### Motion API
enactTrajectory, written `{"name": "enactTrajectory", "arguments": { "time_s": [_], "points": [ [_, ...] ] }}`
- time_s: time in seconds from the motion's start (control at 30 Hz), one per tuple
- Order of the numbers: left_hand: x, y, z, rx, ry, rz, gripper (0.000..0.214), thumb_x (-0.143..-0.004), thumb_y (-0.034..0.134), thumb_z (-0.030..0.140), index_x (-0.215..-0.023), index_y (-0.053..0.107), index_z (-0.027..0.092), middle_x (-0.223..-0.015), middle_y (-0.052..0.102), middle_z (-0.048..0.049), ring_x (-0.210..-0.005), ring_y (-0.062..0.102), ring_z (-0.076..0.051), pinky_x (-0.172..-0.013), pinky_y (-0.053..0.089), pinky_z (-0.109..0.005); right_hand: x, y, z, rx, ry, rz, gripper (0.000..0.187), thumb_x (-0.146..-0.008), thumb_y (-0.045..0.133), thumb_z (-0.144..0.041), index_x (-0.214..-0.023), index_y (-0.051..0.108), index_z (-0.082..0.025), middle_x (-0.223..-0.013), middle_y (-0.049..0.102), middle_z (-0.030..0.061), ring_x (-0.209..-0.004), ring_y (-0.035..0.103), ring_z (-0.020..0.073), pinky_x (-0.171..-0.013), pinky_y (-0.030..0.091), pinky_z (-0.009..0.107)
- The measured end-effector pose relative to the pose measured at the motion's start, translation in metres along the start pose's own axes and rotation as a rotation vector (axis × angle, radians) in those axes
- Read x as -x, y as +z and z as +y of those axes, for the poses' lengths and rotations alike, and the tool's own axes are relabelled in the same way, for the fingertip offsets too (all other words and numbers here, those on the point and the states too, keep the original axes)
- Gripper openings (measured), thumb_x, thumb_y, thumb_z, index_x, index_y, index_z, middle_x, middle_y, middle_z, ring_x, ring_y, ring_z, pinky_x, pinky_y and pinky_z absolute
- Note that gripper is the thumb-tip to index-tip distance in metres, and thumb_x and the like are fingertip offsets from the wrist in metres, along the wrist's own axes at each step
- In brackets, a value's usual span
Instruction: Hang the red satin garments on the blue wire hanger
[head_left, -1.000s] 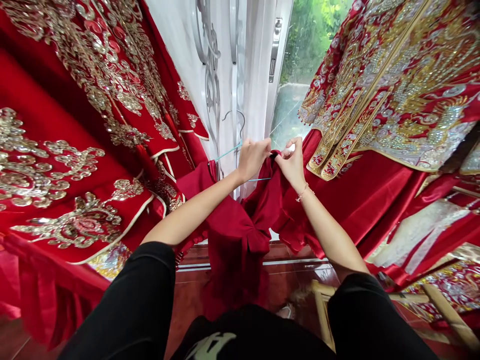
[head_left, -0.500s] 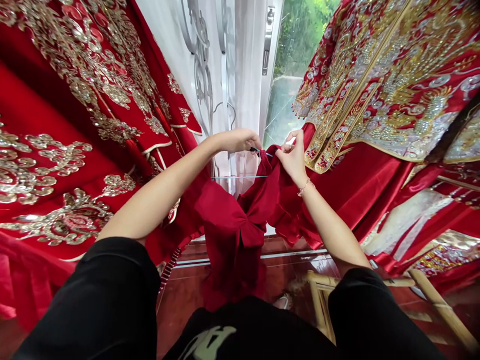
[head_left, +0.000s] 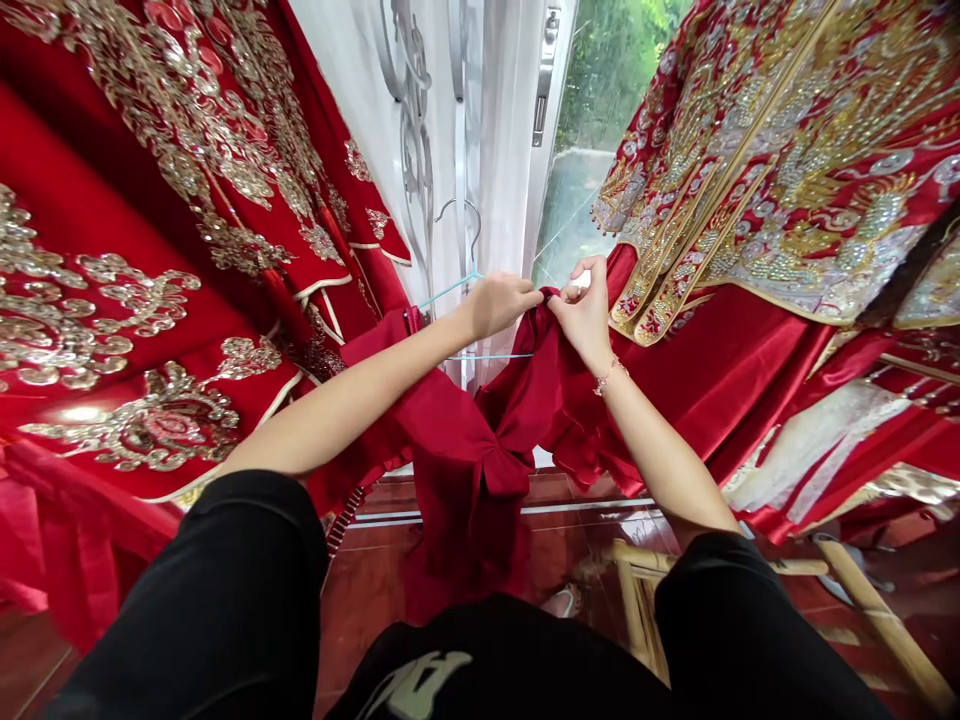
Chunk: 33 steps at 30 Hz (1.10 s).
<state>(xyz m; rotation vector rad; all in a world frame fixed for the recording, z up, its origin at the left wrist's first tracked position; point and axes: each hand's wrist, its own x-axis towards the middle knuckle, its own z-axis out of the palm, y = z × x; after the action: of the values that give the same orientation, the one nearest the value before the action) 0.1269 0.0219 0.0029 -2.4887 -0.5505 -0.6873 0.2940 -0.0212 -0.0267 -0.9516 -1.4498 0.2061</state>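
A dark red dress (head_left: 491, 440) hangs in front of me on a thin light-blue hanger (head_left: 450, 290) with a metal hook. My left hand (head_left: 504, 302) reaches across to the dress's right shoulder, fingers pinched at the cloth. Facing it, my right hand (head_left: 585, 308) grips the same bunched fabric between thumb and fingers. The two hands nearly touch at the fingertips. On the left, the other shoulder of the dress rests near the hanger's end. The hanger's right end is hidden by cloth and fingers.
Red gowns with gold and silver beading (head_left: 172, 420) hang at left. A beaded red jacket (head_left: 780, 190) hangs at right. Behind the dress are a white curtain (head_left: 502, 130), scrolled metalwork (head_left: 412, 110) and a glass door (head_left: 592, 170). A bamboo frame (head_left: 637, 610) stands low at right.
My left hand has moved slightly right and down, closer to my right hand, onto the bunched cloth. The hanger's hook and left arm now show more. My right hand stays nearly in place.
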Motion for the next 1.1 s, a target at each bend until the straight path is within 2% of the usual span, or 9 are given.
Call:
{"name": "enactTrajectory", "arguments": {
  "time_s": [0.1,0.33,0.43,0.57,0.67,0.73,0.87,0.93,1.1],
  "points": [
    [0.005,0.004,0.006,-0.109,0.081,0.020,0.032,-0.099,0.040,0.010,-0.097,0.071,0.016,-0.090,0.073,-0.0093,-0.083,0.066,-0.019,-0.072,0.042,-0.031,0.000,0.000,-0.002,0.009,-0.020,0.000,0.039,-0.073,0.063,-0.012,-0.097,0.037,-0.029,-0.073,0.047,-0.0087,-0.051,0.032,0.0085,-0.053,0.029,0.025],
    [-0.008,-0.007,0.013,0.104,-0.114,0.049,0.026,-0.101,0.047,0.020,-0.102,0.073,0.020,-0.106,0.069,-0.0072,-0.074,0.065,-0.015,-0.059,0.035,-0.027,-0.001,-0.008,-0.001,-0.033,-0.049,0.026,0.042,-0.074,0.062,-0.014,-0.103,0.036,-0.029,-0.086,0.046,-0.0059,-0.052,0.039,0.0065,-0.050,0.028,0.023],
    [-0.013,-0.014,0.016,0.127,-0.138,-0.050,0.031,-0.099,0.043,0.017,-0.091,0.073,0.015,-0.110,0.066,-0.0100,-0.072,0.064,-0.015,-0.061,0.039,-0.028,-0.001,-0.010,-0.001,-0.023,-0.060,0.035,0.043,-0.073,0.063,-0.014,-0.104,0.037,-0.029,-0.092,0.048,-0.0035,-0.054,0.044,0.0067,-0.049,0.028,0.024],
    [-0.010,-0.026,0.011,0.199,-0.062,-0.237,0.029,-0.095,0.043,0.011,-0.097,0.072,0.016,-0.111,0.067,-0.0087,-0.086,0.067,-0.016,-0.086,0.048,-0.032,-0.001,-0.011,-0.002,0.046,-0.074,0.040,0.040,-0.074,0.063,-0.016,-0.103,0.038,-0.028,-0.087,0.048,-0.0038,-0.054,0.042,0.0080,-0.049,0.028,0.024],
    [0.002,-0.029,0.016,0.163,-0.068,-0.131,0.039,-0.095,0.041,0.010,-0.124,0.066,0.019,-0.126,0.065,-0.0108,-0.106,0.068,-0.020,-0.110,0.041,-0.047,-0.002,-0.010,-0.001,0.106,-0.081,0.056,0.036,-0.076,0.062,-0.019,-0.101,0.038,-0.028,-0.083,0.047,-0.0049,-0.052,0.040,0.0087,-0.049,0.029,0.025],
    [0.015,-0.024,0.027,0.120,-0.048,-0.082,0.043,-0.097,0.038,0.010,-0.132,0.061,0.016,-0.134,0.063,-0.0152,-0.121,0.064,-0.024,-0.117,0.036,-0.052,-0.003,-0.010,0.001,0.145,-0.082,0.061,0.034,-0.078,0.061,-0.021,-0.103,0.039,-0.028,-0.083,0.049,-0.0039,-0.054,0.043,0.0099,-0.051,0.029,0.026],
    [0.037,0.002,0.054,0.005,0.019,-0.128,0.056,-0.094,0.032,0.005,-0.147,0.051,0.012,-0.156,0.048,-0.0175,-0.149,0.039,-0.028,-0.126,0.024,-0.057,-0.003,-0.011,-0.002,0.194,-0.093,0.043,0.035,-0.078,0.060,-0.020,-0.107,0.042,-0.027,-0.087,0.054,-0.0013,-0.059,0.049,0.0125,-0.055,0.033,0.028],
    [0.039,0.018,0.065,-0.031,-0.009,-0.166,0.060,-0.094,0.026,0.004,-0.150,0.046,0.008,-0.160,0.043,-0.0178,-0.154,0.031,-0.027,-0.129,0.020,-0.056,-0.001,-0.011,-0.008,0.230,-0.099,0.017,0.034,-0.078,0.060,-0.019,-0.106,0.044,-0.027,-0.083,0.056,-0.0025,-0.058,0.048,0.0132,-0.057,0.035,0.029],
    [0.031,0.055,0.079,0.058,-0.048,-0.249,0.057,-0.095,0.024,0.009,-0.145,0.050,-0.001,-0.152,0.051,-0.0233,-0.156,0.026,-0.026,-0.132,0.019,-0.047,0.003,-0.011,-0.025,0.403,-0.091,-0.072,0.032,-0.073,0.058,-0.010,-0.099,0.048,-0.027,-0.066,0.054,-0.0052,-0.058,0.048,0.0163,-0.061,0.038,0.030]
  ]
}}
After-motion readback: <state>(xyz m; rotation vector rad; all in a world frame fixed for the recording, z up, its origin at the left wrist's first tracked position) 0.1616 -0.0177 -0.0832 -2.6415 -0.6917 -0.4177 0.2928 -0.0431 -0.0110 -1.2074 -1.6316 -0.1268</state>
